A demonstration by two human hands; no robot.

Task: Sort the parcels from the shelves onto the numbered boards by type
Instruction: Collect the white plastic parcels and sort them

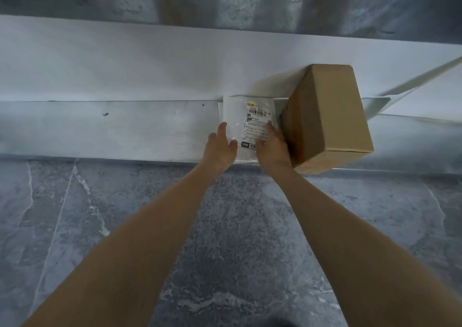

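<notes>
Item: white poly mailer, flat on shelf, touching cardboard box. My left hand and right hand lay open-fingered on it, ungripped. Risk: slick film slipping; box nudged off the edge.

- Flat parcel lies on shelf, near its front edge, right of centre.
- Box sits just right of parcel, prob. touching it; its near corner overhangs shelf front.
- Left hand on parcel's left edge, right hand on its right edge, btwn parcel & box.
- Floor below, in front of shelf.
</notes>
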